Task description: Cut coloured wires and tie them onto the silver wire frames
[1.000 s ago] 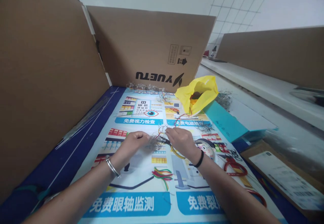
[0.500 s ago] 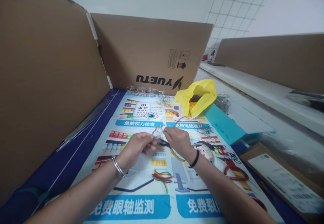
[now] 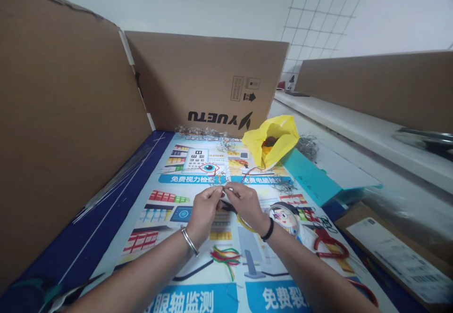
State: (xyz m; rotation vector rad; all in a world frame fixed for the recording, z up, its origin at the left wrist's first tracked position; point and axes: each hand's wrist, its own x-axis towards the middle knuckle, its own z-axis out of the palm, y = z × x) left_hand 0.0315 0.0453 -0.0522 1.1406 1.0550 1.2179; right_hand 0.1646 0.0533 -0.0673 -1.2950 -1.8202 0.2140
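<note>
Fine wires [image 3: 220,179], partly orange, show just beyond the pinched fingers [image 3: 211,194].

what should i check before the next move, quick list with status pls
1. Fingertips of left hand and right hand brought together: ok, they meet over the printed sheet.
2. Piece between the fingertips identified: cannot tell, too small and covered.
3. Yellow handle firmly gripped: cannot tell, the right hand hides part of it.
4. Bundle of coloured strings apart from both hands: ok.
5. Yellow bag open: ok, mouth gapes.
6. Red handle well away from right forearm: not ok, lies close beside it.
</note>
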